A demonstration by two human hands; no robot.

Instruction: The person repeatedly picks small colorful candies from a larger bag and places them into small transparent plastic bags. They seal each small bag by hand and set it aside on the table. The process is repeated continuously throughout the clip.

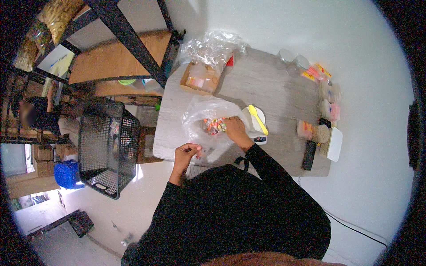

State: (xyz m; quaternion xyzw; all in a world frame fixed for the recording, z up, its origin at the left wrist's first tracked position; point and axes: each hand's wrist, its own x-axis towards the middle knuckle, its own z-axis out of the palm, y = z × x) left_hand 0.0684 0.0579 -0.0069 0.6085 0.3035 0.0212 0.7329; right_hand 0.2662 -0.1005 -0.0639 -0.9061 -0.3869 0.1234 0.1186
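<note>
A large clear plastic bag (191, 116) lies opened on the grey wood-grain table (275, 88), with small colourful wrapped candies (214, 126) inside. My right hand (237, 132) reaches into it from the right, fingers bunched at the candies; its fingertips are hidden among them. Just outside the bag's near left side, my left hand (185, 156) is closed, pinching a small clear plastic bag (202, 153) with a bit of red in it. Beside my right hand, a yellow spoon (258, 119) rests across a white bowl (250, 119), which sits on a white scale (260, 140).
Behind the bag stands a cardboard box (195, 84) with clear plastic wrapping (213, 46). Clear jars (293, 62), packets (317, 72) and a white-lidded container (334, 144) line the right side. Left are a black basket (106, 150), shelving (120, 57) and another person (44, 111).
</note>
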